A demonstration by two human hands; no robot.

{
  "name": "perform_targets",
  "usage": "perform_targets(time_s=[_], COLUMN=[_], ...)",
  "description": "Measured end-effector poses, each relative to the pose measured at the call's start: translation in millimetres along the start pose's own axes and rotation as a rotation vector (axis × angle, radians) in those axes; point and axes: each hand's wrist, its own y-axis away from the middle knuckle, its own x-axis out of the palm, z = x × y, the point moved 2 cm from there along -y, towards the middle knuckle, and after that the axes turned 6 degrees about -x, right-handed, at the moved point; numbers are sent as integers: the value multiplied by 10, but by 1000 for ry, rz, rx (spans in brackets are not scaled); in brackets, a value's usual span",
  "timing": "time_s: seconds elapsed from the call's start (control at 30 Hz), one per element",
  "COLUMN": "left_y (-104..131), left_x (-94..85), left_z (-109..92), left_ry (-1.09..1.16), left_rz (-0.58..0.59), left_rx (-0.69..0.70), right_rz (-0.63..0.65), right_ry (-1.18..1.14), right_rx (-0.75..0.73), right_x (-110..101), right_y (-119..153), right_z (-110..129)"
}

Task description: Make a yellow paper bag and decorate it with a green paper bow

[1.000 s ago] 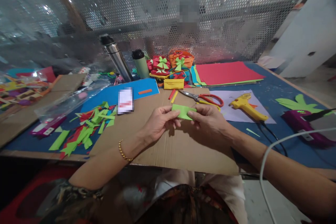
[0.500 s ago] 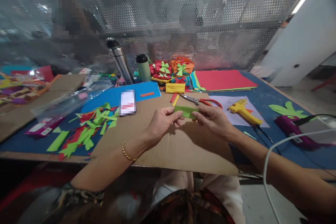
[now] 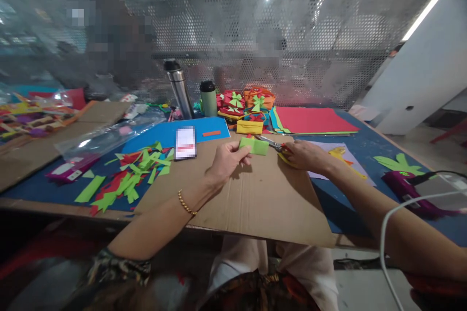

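Note:
My left hand [image 3: 229, 158] pinches one end of a folded green paper piece [image 3: 260, 147] between thumb and fingers, just above the cardboard. My right hand [image 3: 305, 154] is closed over the handles of the scissors [image 3: 272, 143]. Their metal blades point left, behind the green paper, and the fingers mostly hide the handles. A yellow edge shows beneath that hand; what it belongs to is unclear. Behind the blades sits a small yellow paper pouch [image 3: 249, 127].
Cardboard [image 3: 233, 204] covers the table's middle. Green and red scraps [image 3: 127, 175] and a phone [image 3: 185, 143] lie left. Paper bags with bows [image 3: 246, 99], bottles [image 3: 209, 99] and red sheets [image 3: 314, 120] stand behind. A yellow glue gun [image 3: 343, 154] and white cable [image 3: 383, 233] are at right.
My right hand has let go of the green paper, moved right and taken the scissors' handles. The left hand keeps the paper. The whole view has shifted slightly.

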Motion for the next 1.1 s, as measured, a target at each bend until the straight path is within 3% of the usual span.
perform_targets(time_s=[0.2, 0.4, 0.43, 0.57, 0.67, 0.83, 1.1], left_y=[-17, -103, -114, -136, -133, -70, 132], left_x=[-38, -121, -134, -168, -177, -137, 79], left_z=[-36, -102, -116, -165, -193, -257, -212], left_ry=[10, 104, 135, 308, 424, 525, 515], left_rz=[-32, -162, -185, -249, -275, -261, -99], left_rx=[13, 28, 24, -5, -34, -26, -28], right_rz=[22, -63, -81, -75, -87, -141, -214], right_ry=[-64, -217, -335, -1251, -1519, -1393, -1224], right_rx=[59, 77, 56, 68, 62, 61, 0], right_x=[37, 61, 49, -5, -69, -145, -147], right_y=[-14, 128, 154, 270, 361, 440, 447], right_z=[-57, -93, -71, 182, 484, 819, 991])
